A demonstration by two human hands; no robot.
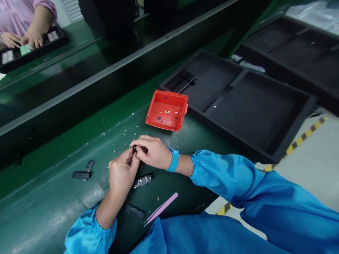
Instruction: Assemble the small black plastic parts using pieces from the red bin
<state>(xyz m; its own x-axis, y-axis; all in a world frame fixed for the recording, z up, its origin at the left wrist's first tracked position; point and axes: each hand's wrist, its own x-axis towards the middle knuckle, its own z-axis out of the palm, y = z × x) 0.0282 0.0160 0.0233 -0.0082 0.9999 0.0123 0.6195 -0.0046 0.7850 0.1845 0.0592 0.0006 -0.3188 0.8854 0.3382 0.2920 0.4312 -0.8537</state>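
Note:
My left hand [123,171] and my right hand [153,151] meet above the green work surface. Between their fingertips is a small black part [134,149], mostly covered by the fingers; both hands are closed on it. Just below them lies a black electronic module [143,181] with metallic spots. Another black module [134,211] rests nearer my body, beside pink tweezers [162,209]. To the left of my left hand, two more dark pieces [82,174] lie touching each other. Beyond my hands stands a red bin [166,114] with small scraps inside.
A large black divided tray [238,102] fills the right side, with a black block [181,82] in its corner. Behind it sits another black tray [291,46]. Tiny pale bits dot the green surface. Across a metal rail [113,67], a co-worker's hands [28,38] handle small pieces.

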